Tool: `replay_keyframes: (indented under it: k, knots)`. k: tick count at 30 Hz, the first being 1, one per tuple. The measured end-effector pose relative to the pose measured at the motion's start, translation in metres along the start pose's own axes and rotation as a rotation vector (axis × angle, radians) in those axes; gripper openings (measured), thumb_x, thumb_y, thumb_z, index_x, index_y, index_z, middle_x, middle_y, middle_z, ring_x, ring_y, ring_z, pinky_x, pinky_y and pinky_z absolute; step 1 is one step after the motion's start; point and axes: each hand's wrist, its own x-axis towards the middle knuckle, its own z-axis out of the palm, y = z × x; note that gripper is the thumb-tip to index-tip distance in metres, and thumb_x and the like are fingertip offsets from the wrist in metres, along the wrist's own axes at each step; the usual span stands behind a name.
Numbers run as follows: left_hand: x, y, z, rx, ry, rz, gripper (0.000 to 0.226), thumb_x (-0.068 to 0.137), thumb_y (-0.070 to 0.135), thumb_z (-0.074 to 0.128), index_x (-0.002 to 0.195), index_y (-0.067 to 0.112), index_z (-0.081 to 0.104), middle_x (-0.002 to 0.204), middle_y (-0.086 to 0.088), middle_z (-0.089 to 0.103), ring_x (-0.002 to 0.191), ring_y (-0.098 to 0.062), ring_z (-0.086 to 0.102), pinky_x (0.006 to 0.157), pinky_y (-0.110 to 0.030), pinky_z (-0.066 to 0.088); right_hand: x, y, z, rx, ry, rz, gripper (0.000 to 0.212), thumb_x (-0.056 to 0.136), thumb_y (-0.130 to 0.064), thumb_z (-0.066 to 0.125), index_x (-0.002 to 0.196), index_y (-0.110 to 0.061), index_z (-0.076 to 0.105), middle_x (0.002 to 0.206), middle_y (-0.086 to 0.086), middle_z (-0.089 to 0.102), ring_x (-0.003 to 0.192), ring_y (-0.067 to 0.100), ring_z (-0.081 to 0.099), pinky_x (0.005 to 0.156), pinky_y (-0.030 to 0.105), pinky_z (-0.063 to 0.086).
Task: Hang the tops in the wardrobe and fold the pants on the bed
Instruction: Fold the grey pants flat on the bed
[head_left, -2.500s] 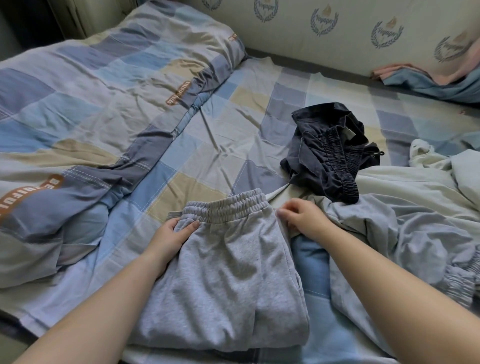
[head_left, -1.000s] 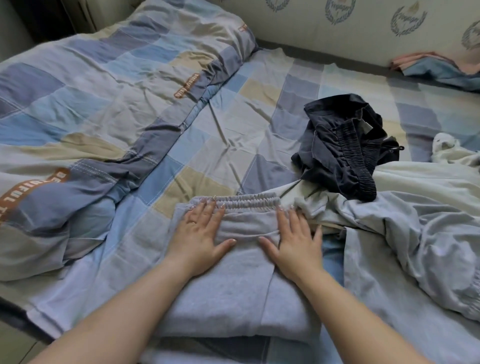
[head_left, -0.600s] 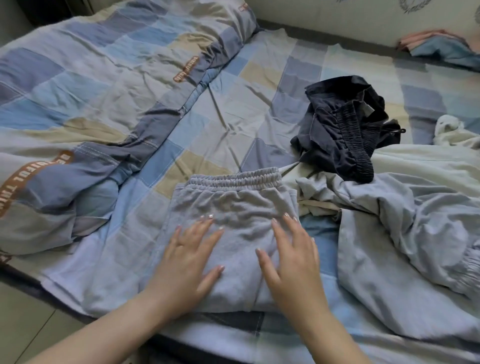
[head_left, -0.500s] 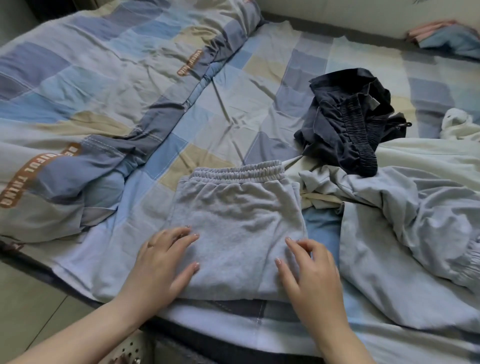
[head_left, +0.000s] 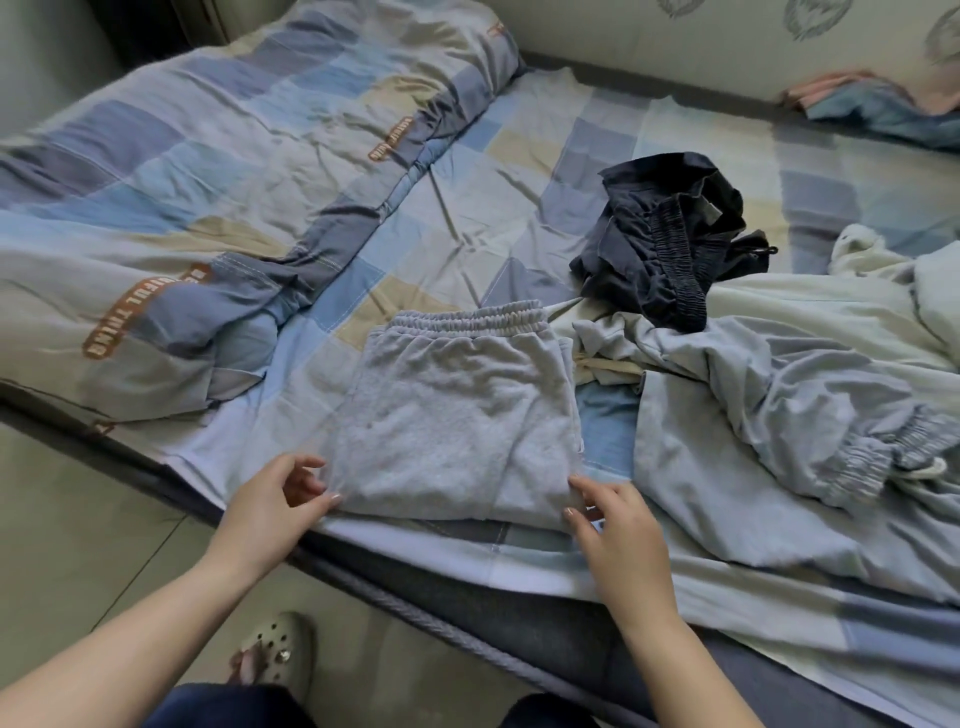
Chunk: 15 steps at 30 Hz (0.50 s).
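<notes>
While the folded grey sweatpants (head_left: 457, 415) lay on the checked bed sheet (head_left: 493, 171) near the mattress edge, waistband on the far side from the fingers, both hands sat at the near corners. Well beyond the left fingers a rolled patchwork duvet (head_left: 208, 171) ran along the sheet, and below them, on the floor, a beige clog (head_left: 280, 649) showed. The left hand (head_left: 270, 509) curled its thumb and fingers at the near-left corner of the sweatpants; they touched the fold, though whether they pinched cloth could not be told. The right hand (head_left: 613, 525) likewise met the near-right corner with bent fingertips, its grip unclear. Beyond the right fingers a crumpled dark navy garment (head_left: 670, 239) with an elastic waistband lay on the sheet. Just to the right of those fingers spread light grey jogger pants (head_left: 753, 441), unfolded, with a pale cream garment (head_left: 831, 306) behind them
</notes>
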Motion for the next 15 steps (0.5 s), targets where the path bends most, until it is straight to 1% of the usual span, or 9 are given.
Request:
replay_keyframes:
  k: [1, 3, 5, 7, 9, 10, 12, 15]
  knots:
    - [-0.001, 0.0, 0.001, -0.035, -0.008, -0.017, 0.034, 0.071, 0.007, 0.081, 0.098, 0.016, 0.062, 0.081, -0.003, 0.066, 0.079, -0.02, 0.065, 0.067, -0.011, 0.044, 0.0, -0.001, -0.001, 0.0, 0.004, -0.009, 0.033, 0.084, -0.013, 0.07, 0.116, -0.02, 0.067, 0.093, -0.005, 0.056, 0.081, 0.006, 0.056, 0.074, 0.02, 0.042]
    - [-0.003, 0.003, 0.003, -0.082, -0.033, -0.021, 0.035, 0.069, 0.004, 0.082, 0.097, 0.013, 0.063, 0.083, -0.005, 0.067, 0.079, -0.021, 0.066, 0.068, -0.009, 0.046, 0.001, -0.004, -0.004, -0.01, -0.008, -0.024, 0.033, 0.085, -0.014, 0.07, 0.117, -0.02, 0.067, 0.093, -0.005, 0.056, 0.081, 0.008, 0.056, 0.075, 0.022, 0.044]
    - [-0.005, 0.006, 0.006, -0.06, -0.07, 0.022, 0.034, 0.068, 0.006, 0.084, 0.094, 0.014, 0.064, 0.081, -0.002, 0.067, 0.076, -0.017, 0.064, 0.066, -0.005, 0.044, 0.002, -0.005, -0.006, -0.023, -0.02, -0.038, 0.032, 0.086, -0.015, 0.069, 0.117, -0.019, 0.067, 0.093, -0.005, 0.056, 0.082, 0.011, 0.057, 0.076, 0.025, 0.046]
    - [-0.006, 0.009, 0.01, 0.037, -0.072, 0.074, 0.03, 0.069, 0.01, 0.083, 0.089, 0.02, 0.063, 0.075, 0.005, 0.067, 0.072, -0.009, 0.063, 0.062, -0.005, 0.041, 0.002, -0.006, -0.008, -0.043, -0.028, -0.062, 0.031, 0.086, -0.015, 0.069, 0.116, -0.018, 0.068, 0.093, -0.005, 0.056, 0.081, 0.01, 0.057, 0.076, 0.025, 0.046]
    - [-0.004, 0.01, 0.008, 0.072, -0.06, 0.081, 0.028, 0.072, 0.01, 0.08, 0.089, 0.02, 0.059, 0.072, 0.007, 0.067, 0.07, -0.005, 0.063, 0.062, -0.005, 0.038, 0.003, -0.005, -0.011, -0.063, -0.019, -0.09, 0.028, 0.085, -0.014, 0.07, 0.113, -0.017, 0.069, 0.092, -0.005, 0.058, 0.079, 0.009, 0.056, 0.074, 0.024, 0.045]
    - [-0.002, 0.01, 0.005, 0.071, -0.054, 0.076, 0.029, 0.074, 0.011, 0.079, 0.09, 0.019, 0.056, 0.072, 0.008, 0.068, 0.071, -0.004, 0.063, 0.062, -0.007, 0.038, 0.005, -0.002, -0.014, -0.068, -0.003, -0.097, 0.027, 0.084, -0.012, 0.07, 0.112, -0.016, 0.07, 0.092, -0.005, 0.059, 0.077, 0.009, 0.056, 0.073, 0.022, 0.044]
    - [0.001, 0.01, -0.002, 0.08, -0.033, 0.067, 0.03, 0.077, 0.012, 0.077, 0.092, 0.017, 0.052, 0.073, 0.008, 0.067, 0.073, -0.005, 0.063, 0.064, -0.014, 0.04, 0.006, 0.004, -0.02, -0.074, 0.017, -0.083, 0.026, 0.084, -0.011, 0.07, 0.109, -0.017, 0.071, 0.09, -0.005, 0.059, 0.075, 0.008, 0.055, 0.071, 0.019, 0.039]
    - [0.001, 0.009, -0.009, 0.147, -0.058, 0.096, 0.029, 0.078, 0.013, 0.076, 0.091, 0.015, 0.05, 0.075, 0.006, 0.066, 0.076, -0.013, 0.064, 0.067, -0.026, 0.044, 0.004, 0.011, -0.025, -0.087, 0.002, -0.057, 0.025, 0.085, -0.009, 0.069, 0.109, -0.017, 0.072, 0.09, -0.004, 0.06, 0.076, 0.009, 0.056, 0.07, 0.018, 0.038]
